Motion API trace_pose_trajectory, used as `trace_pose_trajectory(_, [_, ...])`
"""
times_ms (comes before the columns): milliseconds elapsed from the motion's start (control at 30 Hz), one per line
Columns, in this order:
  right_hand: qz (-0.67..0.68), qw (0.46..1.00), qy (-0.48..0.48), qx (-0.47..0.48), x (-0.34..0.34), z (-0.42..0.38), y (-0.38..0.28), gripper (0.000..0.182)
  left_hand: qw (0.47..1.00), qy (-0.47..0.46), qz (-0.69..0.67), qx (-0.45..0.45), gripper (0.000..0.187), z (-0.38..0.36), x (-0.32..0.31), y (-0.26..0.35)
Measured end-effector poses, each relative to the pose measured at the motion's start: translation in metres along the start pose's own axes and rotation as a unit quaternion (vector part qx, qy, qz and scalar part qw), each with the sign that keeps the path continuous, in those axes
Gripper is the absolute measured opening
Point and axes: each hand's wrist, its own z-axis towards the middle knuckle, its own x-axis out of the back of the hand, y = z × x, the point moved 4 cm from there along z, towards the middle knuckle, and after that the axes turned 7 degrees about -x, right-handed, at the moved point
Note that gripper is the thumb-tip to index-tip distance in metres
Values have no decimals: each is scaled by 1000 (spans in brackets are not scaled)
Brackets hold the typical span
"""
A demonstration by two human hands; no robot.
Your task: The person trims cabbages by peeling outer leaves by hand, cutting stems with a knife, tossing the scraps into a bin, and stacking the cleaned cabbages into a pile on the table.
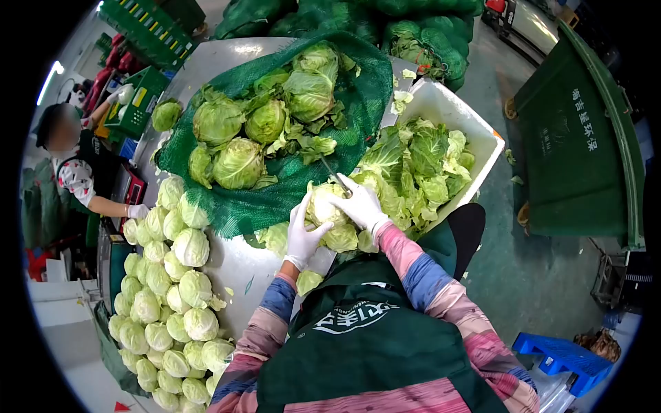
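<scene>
A pale cabbage [320, 208] is held between my two white-gloved hands, close in front of my apron. My left hand [303, 234] wraps round its left side. My right hand [359, 206] is on its upper right side and grips a knife, whose thin blade [326, 165] points up and away. Beyond them, untrimmed cabbages [238, 164] with loose leaves lie on a green mesh sack [289, 193]. To the right, a white foam box [475, 113] holds many loose green leaves [420, 155]. Another leafy piece [339, 237] lies just below the held cabbage.
Many trimmed cabbages [175, 296] are piled on the left of the metal table [237, 265]. A co-worker [89, 162] reaches a gloved hand to that pile. Full green sacks [434, 45] stand behind, a large green bin [578, 138] and blue pallet [564, 361] at the right.
</scene>
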Motion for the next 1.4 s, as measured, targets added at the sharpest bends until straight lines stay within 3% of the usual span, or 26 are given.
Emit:
trace_pose_trajectory(33, [41,999,19,25,-1,8,5,76,1000,3,0,-1,86,2,1,-1])
trace_pose_trajectory(67, [151,988,5,-13,-3,13,14,57,998,1,54,-33,84,3,3,-1])
trace_pose_trajectory(100, [340,940,-6,-30,-18,32,42,48,992,-2,107,-65,83,2,5,-3])
trace_pose_trajectory(167, [288,956,5,-49,-21,34,66,41,993,-18,97,-68,82,1,14,-20])
trace_pose_trajectory(200, [205,977,55,-19,-26,34,70,40,999,-25,-30,-26,83,-4,16,-27])
trace_pose_trajectory(233, [208,977,40,12,-29,27,60,44,987,-30,-158,16,84,-8,16,-33])
trace_pose_trajectory(300, [172,976,114,63,-47,21,51,47,986,-27,-164,-2,81,-3,19,-24])
trace_pose_trajectory(333, [159,987,28,-11,-39,8,35,51,973,6,-209,97,78,-4,19,-9])
trace_pose_trajectory(367, [166,986,22,5,-43,4,29,53,948,39,-250,194,75,-3,16,-2])
trace_pose_trajectory(433, [124,992,-9,-4,-46,-4,16,58,938,97,-246,223,72,2,6,-22])
trace_pose_trajectory(533, [159,983,85,-43,-27,-14,-6,55,963,107,-241,46,72,11,0,-27])
trace_pose_trajectory(567, [188,972,120,-75,-20,-15,-7,53,964,104,-240,44,72,13,0,-19])
trace_pose_trajectory(700, [275,943,187,-3,-3,2,0,37,975,85,-203,-17,65,16,10,21])
trace_pose_trajectory(767, [207,953,221,-7,15,15,15,27,910,46,-407,57,63,16,11,42])
trace_pose_trajectory(833, [161,959,212,-99,43,20,41,25,888,0,-457,52,59,17,16,53])
trace_pose_trajectory(900, [0,966,246,-81,60,25,60,38,728,14,-670,144,65,20,19,58])
trace_pose_trajectory(967, [99,965,244,12,78,2,21,59,745,-25,-657,113,76,21,24,63])
trace_pose_trajectory(1033, [268,956,88,79,82,-30,-37,76,795,-6,-600,94,79,26,20,67])
trace_pose_trajectory(1100, [139,939,151,274,80,-67,-85,83,807,12,-585,82,77,27,14,74])
trace_pose_trajectory(1167, [-12,911,256,323,76,-90,-113,84,834,47,-544,80,71,25,9,69])
trace_pose_trajectory(1200, [-9,917,263,300,73,-90,-116,67,846,52,-527,59,69,24,9,71])
trace_pose_trajectory(1233, [-9,917,265,300,67,-81,-108,67,846,51,-527,58,69,23,10,71])
trace_pose_trajectory(1300, [156,936,98,300,52,-51,-84,41,866,36,-497,44,71,21,16,67])
trace_pose_trajectory(1333, [189,938,127,261,67,-48,-80,18,863,30,-502,47,75,20,19,62])
trace_pose_trajectory(1367, [187,921,201,276,80,-38,-74,16,863,31,-502,47,75,18,24,55])
trace_pose_trajectory(1400, [8,956,247,159,93,-31,-56,14,809,21,-579,98,76,12,27,45])
